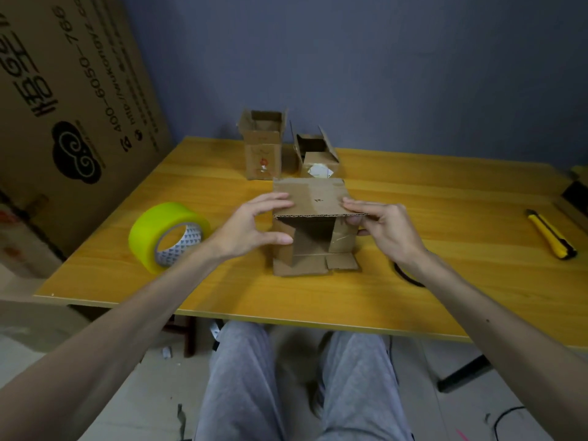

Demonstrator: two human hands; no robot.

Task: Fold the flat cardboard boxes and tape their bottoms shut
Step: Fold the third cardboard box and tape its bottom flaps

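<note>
A small brown cardboard box (313, 246) stands on the yellow wooden table (445, 281), its open end facing me and its flaps partly folded. My left hand (251, 227) grips its left wall, fingers over the top panel and thumb along the side. My right hand (381, 230) pinches the right edge of the top panel. A roll of yellow-green tape (168, 237) lies on its side to the left of the box. Two other folded boxes stand at the back: a tall one (263, 144) and a lower one (318, 157), both open at the top.
A yellow and black utility knife (552, 235) lies near the table's right edge. A black ring (405, 276) lies behind my right wrist. A large printed cardboard sheet (70, 106) leans at the left. My legs in grey trousers (296, 386) are below the table's front edge.
</note>
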